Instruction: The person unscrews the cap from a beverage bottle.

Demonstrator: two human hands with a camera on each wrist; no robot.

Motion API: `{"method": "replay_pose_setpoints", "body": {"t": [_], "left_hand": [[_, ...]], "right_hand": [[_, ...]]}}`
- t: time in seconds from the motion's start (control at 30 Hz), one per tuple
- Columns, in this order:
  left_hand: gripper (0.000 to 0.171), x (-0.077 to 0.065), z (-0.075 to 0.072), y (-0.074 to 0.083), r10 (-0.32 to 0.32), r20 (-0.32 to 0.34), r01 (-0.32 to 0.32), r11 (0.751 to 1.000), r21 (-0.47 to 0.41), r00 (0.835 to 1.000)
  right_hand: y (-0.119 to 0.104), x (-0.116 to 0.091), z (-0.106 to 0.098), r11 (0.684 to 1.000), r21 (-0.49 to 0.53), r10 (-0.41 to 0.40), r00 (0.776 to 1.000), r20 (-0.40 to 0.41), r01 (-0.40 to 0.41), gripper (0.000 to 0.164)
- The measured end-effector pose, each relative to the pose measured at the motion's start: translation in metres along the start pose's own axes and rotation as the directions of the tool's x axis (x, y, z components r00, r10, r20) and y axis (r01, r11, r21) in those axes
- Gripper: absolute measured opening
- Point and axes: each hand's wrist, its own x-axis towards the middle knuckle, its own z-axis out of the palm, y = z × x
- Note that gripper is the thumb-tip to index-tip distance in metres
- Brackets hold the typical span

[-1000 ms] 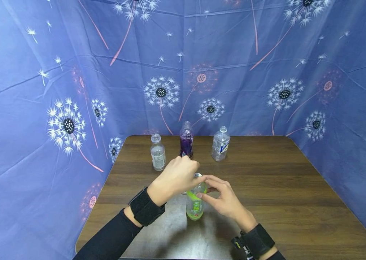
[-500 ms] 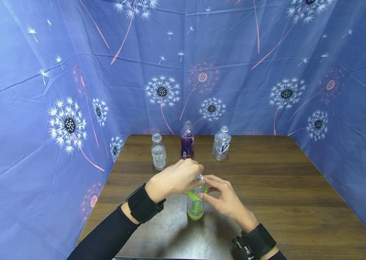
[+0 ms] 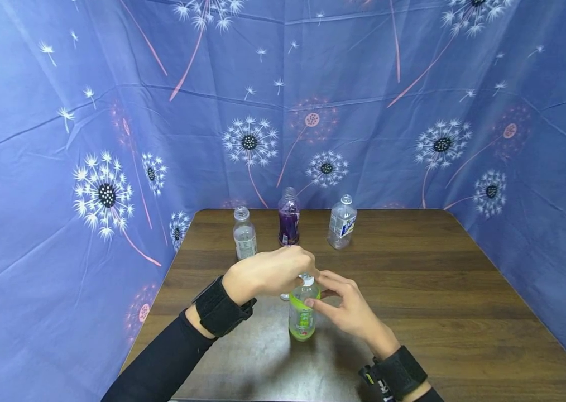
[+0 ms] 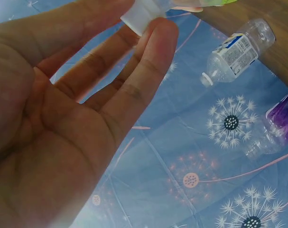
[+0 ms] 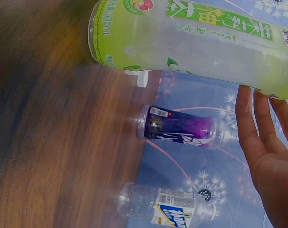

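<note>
A clear plastic bottle [image 3: 302, 322] with a green label stands upright on the table in front of me. My left hand [image 3: 274, 272] reaches over its top from the left and pinches the white cap [image 4: 140, 18] at the bottle's mouth between fingers and thumb. From the right, my right hand [image 3: 347, 308] holds the bottle by its upper part, thumb on the near side. In the right wrist view, fingers [image 5: 246, 102] touch the green-labelled side. Whether the cap's threads have caught is hidden.
Behind stand three uncapped bottles: a clear one [image 3: 245, 237] at left, a purple-labelled one [image 3: 289, 223] in the middle, a clear one with a blue-white label [image 3: 341, 226] at right. Another white cap [image 5: 142, 79] lies on the wooden table [image 3: 439, 290]. Patterned cloth [image 3: 363, 111] encloses it.
My left hand has turned at the bottle's top, its wrist dropping slightly, and more of the white cap shows. The right hand and the bottle have stayed in place.
</note>
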Motion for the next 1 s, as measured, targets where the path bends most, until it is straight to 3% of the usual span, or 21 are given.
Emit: {"method": "replay_pose_setpoints", "body": {"t": [0.1,0.23,0.3,0.4,0.53,0.77,1.0], "left_hand": [[0.033,0.0,0.001,-0.001,0.007,-0.034,-0.008,1.0,-0.018,0.999],[0.018,0.001,0.009,-0.003,-0.005,-0.133,0.003,1.0,-0.012,0.991],[0.014,0.002,0.014,-0.003,-0.034,-0.191,0.036,0.999,0.007,0.981],[0.023,0.002,0.019,-0.001,-0.102,-0.25,0.114,0.993,0.034,0.963],[0.029,0.001,0.022,0.0,-0.131,-0.254,0.145,0.989,0.04,0.958],[0.02,-0.001,0.023,-0.002,-0.062,-0.226,0.079,0.995,0.068,0.972],[0.019,-0.004,0.023,-0.007,-0.023,-0.217,0.038,0.997,0.061,0.976]], "right_hand": [[0.0,0.001,0.0,1.0,0.004,0.004,1.0,-0.001,-0.004,0.048],[-0.001,0.001,0.0,1.0,0.009,0.007,1.0,0.007,-0.007,0.05],[0.0,0.0,0.0,1.0,0.006,0.011,1.0,0.008,-0.011,0.05],[0.0,0.0,0.0,1.0,0.005,0.025,1.0,0.003,-0.025,0.049],[-0.001,0.0,0.0,1.0,-0.001,0.017,1.0,-0.002,-0.017,0.049],[-0.005,0.002,-0.002,1.0,-0.019,0.004,1.0,0.008,-0.004,0.053],[-0.005,0.002,-0.001,0.999,-0.05,0.008,1.0,0.025,-0.007,0.055]]}}
